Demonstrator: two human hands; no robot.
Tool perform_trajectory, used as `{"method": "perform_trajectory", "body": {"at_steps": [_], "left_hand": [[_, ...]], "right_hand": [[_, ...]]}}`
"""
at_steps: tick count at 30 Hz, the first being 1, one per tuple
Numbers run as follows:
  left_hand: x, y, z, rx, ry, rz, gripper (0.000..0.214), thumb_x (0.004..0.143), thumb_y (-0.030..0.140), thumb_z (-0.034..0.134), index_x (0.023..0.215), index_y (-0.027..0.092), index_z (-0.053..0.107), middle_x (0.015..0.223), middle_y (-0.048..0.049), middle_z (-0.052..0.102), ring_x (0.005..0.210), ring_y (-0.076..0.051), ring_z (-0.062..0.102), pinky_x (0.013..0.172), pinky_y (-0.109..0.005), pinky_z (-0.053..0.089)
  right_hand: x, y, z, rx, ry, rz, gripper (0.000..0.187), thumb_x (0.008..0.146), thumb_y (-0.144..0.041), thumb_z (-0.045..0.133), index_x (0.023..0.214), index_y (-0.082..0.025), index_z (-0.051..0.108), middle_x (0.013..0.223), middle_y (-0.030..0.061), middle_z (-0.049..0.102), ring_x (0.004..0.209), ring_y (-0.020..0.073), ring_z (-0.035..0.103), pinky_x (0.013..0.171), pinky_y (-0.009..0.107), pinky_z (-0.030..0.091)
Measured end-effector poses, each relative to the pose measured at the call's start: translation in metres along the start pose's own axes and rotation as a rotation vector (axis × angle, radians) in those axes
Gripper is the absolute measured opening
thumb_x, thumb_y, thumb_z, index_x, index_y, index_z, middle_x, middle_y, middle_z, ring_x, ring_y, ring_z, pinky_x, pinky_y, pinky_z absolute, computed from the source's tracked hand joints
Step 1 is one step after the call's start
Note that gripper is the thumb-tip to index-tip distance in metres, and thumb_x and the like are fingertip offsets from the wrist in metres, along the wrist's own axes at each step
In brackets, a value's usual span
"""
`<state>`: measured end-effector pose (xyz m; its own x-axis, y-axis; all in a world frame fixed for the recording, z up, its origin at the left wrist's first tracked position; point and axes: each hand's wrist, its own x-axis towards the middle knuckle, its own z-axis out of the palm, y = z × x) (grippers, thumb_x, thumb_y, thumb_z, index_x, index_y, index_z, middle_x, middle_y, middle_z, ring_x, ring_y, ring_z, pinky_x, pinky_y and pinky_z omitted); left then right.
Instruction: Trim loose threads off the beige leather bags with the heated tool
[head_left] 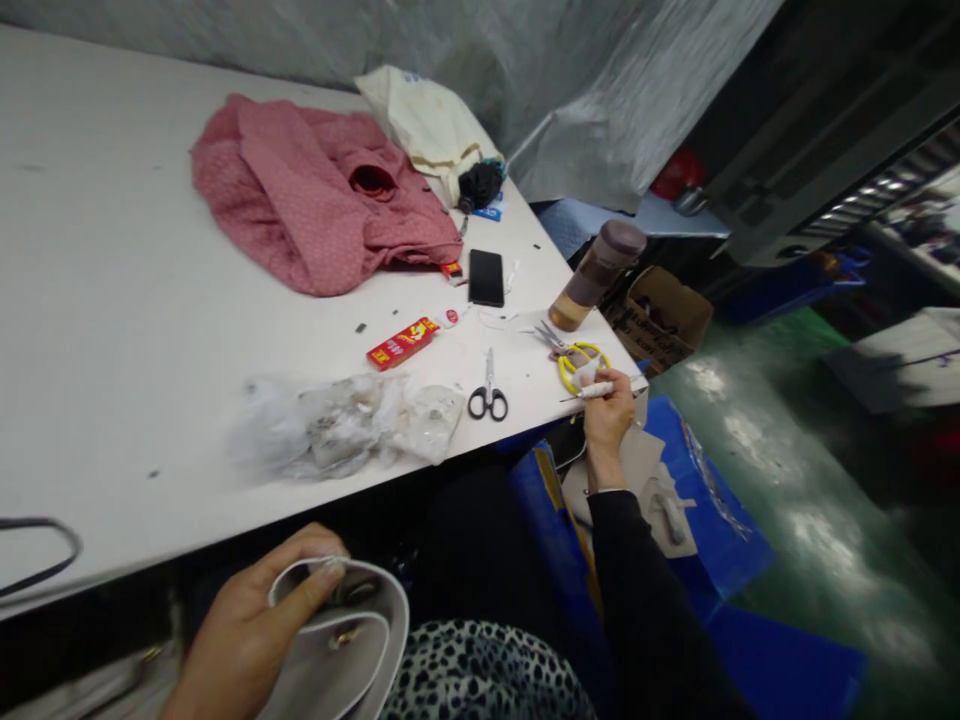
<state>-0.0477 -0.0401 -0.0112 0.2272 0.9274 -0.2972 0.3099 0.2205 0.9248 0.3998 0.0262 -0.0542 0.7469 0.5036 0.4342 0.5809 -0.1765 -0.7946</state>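
My left hand [247, 620], low in the view, is closed on the edge of a pale grey leather-like bag [390, 600]. The bag curves open, with a small gold-coloured metal fitting on it. At the table's right corner my right hand [609, 415] pinches a slim white-handled tool [598, 389] with a thin pointed end. Right behind those fingers lie yellow-handled scissors [564, 372]. Black-handled scissors [488, 398] lie to the left, points away from me. Beside them rests a crumpled clear plastic bag [352, 425] whose contents I cannot make out.
On the white table [97, 330] are a pink garment [300, 200], a cream cloth bag [427, 115], a phone [486, 278], a red-and-yellow box [403, 344] and a brown bottle [596, 275]. Below right, grey pieces [667, 500] lie on blue sheeting [720, 520] beside a cardboard box [667, 310].
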Motion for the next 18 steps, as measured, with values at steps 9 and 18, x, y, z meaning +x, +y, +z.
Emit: {"method": "perform_trajectory", "body": {"at_steps": [9,18], "left_hand": [[-0.009,0.018,0.011,-0.036,0.047,-0.061,0.015,0.083,0.03,0.074,0.081,0.016,0.077,0.086,-0.0046,0.071,0.08,-0.019,0.064,0.076,-0.028,0.051],[-0.013,0.018,0.013,-0.013,0.065,-0.088,0.029,0.078,0.026,0.08,0.106,0.019,0.082,0.092,-0.0027,0.072,0.08,-0.017,0.067,0.075,-0.027,0.053]], "right_hand": [[0.002,0.014,0.008,-0.292,-0.029,0.025,0.044,0.065,-0.008,0.09,0.091,-0.024,0.058,0.108,0.0142,0.07,0.106,0.0281,0.064,0.094,0.043,0.043],[0.003,0.022,0.002,-0.233,-0.05,-0.031,0.046,0.068,-0.013,0.089,0.099,-0.023,0.056,0.111,0.0127,0.07,0.104,0.0256,0.066,0.092,0.039,0.045]]}}
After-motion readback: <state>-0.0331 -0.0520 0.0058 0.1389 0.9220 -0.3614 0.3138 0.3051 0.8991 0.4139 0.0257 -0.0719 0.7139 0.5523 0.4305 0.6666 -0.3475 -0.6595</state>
